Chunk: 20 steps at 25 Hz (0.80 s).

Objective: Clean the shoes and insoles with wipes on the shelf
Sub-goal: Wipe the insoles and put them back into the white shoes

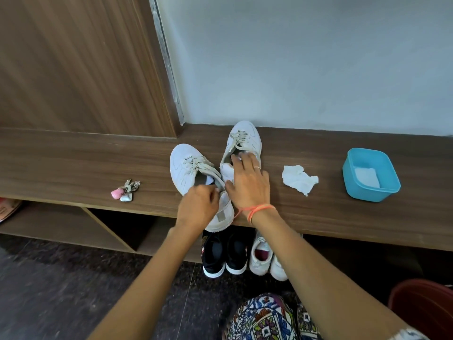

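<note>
On the shelf [73, 163], the left hand [197, 204] is curling closed on the left shoe [186, 168] at its collar; the right hand [247, 182], fingers spread, is lying flat over the right shoe [245, 141] beside it. A wipe [299, 179] is lying right of the shoes.

No text, label, brand, number or sign can be read on anything in view.
</note>
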Each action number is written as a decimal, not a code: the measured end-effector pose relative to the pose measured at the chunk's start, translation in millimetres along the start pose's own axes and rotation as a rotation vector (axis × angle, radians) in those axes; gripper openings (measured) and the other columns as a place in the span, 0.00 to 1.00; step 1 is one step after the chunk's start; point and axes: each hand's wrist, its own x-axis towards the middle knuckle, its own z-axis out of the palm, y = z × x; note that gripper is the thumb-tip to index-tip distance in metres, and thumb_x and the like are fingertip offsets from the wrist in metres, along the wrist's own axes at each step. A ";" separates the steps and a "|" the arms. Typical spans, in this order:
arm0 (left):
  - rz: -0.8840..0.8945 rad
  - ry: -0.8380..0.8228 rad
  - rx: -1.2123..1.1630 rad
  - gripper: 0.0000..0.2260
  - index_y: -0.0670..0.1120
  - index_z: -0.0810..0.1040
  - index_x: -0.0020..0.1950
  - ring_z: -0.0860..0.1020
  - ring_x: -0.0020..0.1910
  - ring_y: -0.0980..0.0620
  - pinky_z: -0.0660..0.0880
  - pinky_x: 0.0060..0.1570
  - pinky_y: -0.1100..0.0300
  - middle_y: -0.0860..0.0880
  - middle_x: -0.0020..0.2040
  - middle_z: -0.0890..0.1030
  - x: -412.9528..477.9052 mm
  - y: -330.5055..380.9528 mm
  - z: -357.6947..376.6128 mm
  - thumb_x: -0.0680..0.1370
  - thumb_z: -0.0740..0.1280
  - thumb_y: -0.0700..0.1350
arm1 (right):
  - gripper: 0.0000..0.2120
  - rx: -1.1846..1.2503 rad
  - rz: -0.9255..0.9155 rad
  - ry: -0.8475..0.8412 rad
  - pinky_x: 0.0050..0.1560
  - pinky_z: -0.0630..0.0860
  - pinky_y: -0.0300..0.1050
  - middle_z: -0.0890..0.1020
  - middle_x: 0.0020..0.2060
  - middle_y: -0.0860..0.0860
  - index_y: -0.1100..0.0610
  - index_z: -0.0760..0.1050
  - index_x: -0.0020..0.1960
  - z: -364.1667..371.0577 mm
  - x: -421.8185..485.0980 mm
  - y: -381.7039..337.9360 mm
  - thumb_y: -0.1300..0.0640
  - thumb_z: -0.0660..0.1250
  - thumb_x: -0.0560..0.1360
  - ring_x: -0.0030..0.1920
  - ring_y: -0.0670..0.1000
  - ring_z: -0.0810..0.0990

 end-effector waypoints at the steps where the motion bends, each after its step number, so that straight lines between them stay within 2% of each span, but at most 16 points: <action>1: -0.044 -0.056 -0.056 0.12 0.39 0.80 0.49 0.78 0.45 0.40 0.70 0.39 0.55 0.39 0.40 0.80 0.7 4.1 -0.4 0.79 0.59 0.43 | 0.28 -0.056 -0.022 -0.124 0.64 0.67 0.55 0.64 0.71 0.54 0.58 0.59 0.74 -4.5 8.6 3.2 0.53 0.62 0.76 0.74 0.54 0.58; 2: -0.098 -0.114 -0.112 0.12 0.39 0.80 0.49 0.78 0.44 0.42 0.70 0.39 0.56 0.40 0.40 0.80 5.1 5.6 -2.7 0.78 0.59 0.44 | 0.29 -0.071 -0.041 -0.199 0.64 0.67 0.54 0.64 0.71 0.55 0.58 0.58 0.74 -7.8 17.4 4.8 0.51 0.63 0.77 0.73 0.56 0.60; 4: -0.169 -0.271 -0.149 0.12 0.41 0.80 0.50 0.75 0.39 0.48 0.68 0.35 0.59 0.46 0.36 0.77 13.8 9.0 -10.0 0.76 0.63 0.48 | 0.28 -0.051 -0.044 -0.254 0.62 0.69 0.53 0.68 0.67 0.58 0.60 0.64 0.70 -9.4 29.5 4.2 0.49 0.65 0.76 0.68 0.59 0.66; 7: -0.184 -0.449 0.042 0.19 0.46 0.76 0.54 0.75 0.42 0.52 0.68 0.37 0.61 0.52 0.39 0.75 14.8 13.1 -9.7 0.71 0.69 0.57 | 0.24 -0.063 0.052 -0.348 0.58 0.71 0.52 0.74 0.60 0.59 0.60 0.73 0.62 -7.0 34.3 1.4 0.45 0.65 0.75 0.63 0.60 0.71; 9: -0.218 -0.410 0.194 0.23 0.46 0.74 0.56 0.77 0.50 0.50 0.70 0.43 0.61 0.51 0.44 0.76 9.1 16.1 -2.7 0.70 0.70 0.60 | 0.19 -0.008 0.099 -0.430 0.54 0.71 0.51 0.77 0.54 0.58 0.59 0.75 0.56 -6.0 29.1 1.8 0.45 0.62 0.76 0.58 0.59 0.73; 11: -0.214 -0.336 0.294 0.22 0.45 0.73 0.58 0.77 0.55 0.48 0.69 0.45 0.60 0.49 0.51 0.78 3.1 18.4 2.0 0.73 0.69 0.58 | 0.10 0.035 0.107 -0.507 0.48 0.70 0.48 0.76 0.44 0.56 0.56 0.72 0.46 -6.8 23.2 5.9 0.50 0.62 0.76 0.50 0.58 0.73; 12: -0.201 -0.315 0.318 0.21 0.44 0.73 0.58 0.77 0.56 0.48 0.69 0.44 0.60 0.48 0.54 0.79 -0.9 18.2 2.3 0.74 0.68 0.57 | 0.08 0.015 0.108 -0.550 0.46 0.69 0.47 0.75 0.42 0.55 0.57 0.71 0.44 -8.6 17.5 6.4 0.52 0.63 0.75 0.47 0.57 0.72; 13: -0.178 -0.305 0.343 0.20 0.44 0.73 0.59 0.77 0.57 0.47 0.68 0.44 0.60 0.47 0.56 0.79 -6.4 16.6 2.1 0.74 0.67 0.56 | 0.07 -0.023 0.101 -0.588 0.46 0.70 0.47 0.76 0.44 0.55 0.57 0.72 0.46 -10.5 9.3 5.2 0.53 0.65 0.73 0.47 0.57 0.73; 16: -0.094 -0.338 0.428 0.19 0.47 0.73 0.61 0.77 0.57 0.47 0.67 0.47 0.60 0.47 0.57 0.79 -31.8 4.6 0.6 0.75 0.66 0.56 | 0.16 -0.132 0.038 -0.565 0.51 0.73 0.46 0.79 0.55 0.56 0.59 0.74 0.59 -12.9 -21.3 -4.2 0.54 0.68 0.73 0.55 0.58 0.77; 20: -0.068 -0.407 0.481 0.16 0.46 0.71 0.64 0.75 0.62 0.44 0.68 0.58 0.56 0.44 0.61 0.76 -86.2 -12.7 2.1 0.77 0.63 0.47 | 0.15 -0.136 -0.025 -0.463 0.53 0.74 0.47 0.79 0.57 0.56 0.55 0.75 0.61 -10.8 -80.8 -32.7 0.56 0.64 0.75 0.58 0.59 0.77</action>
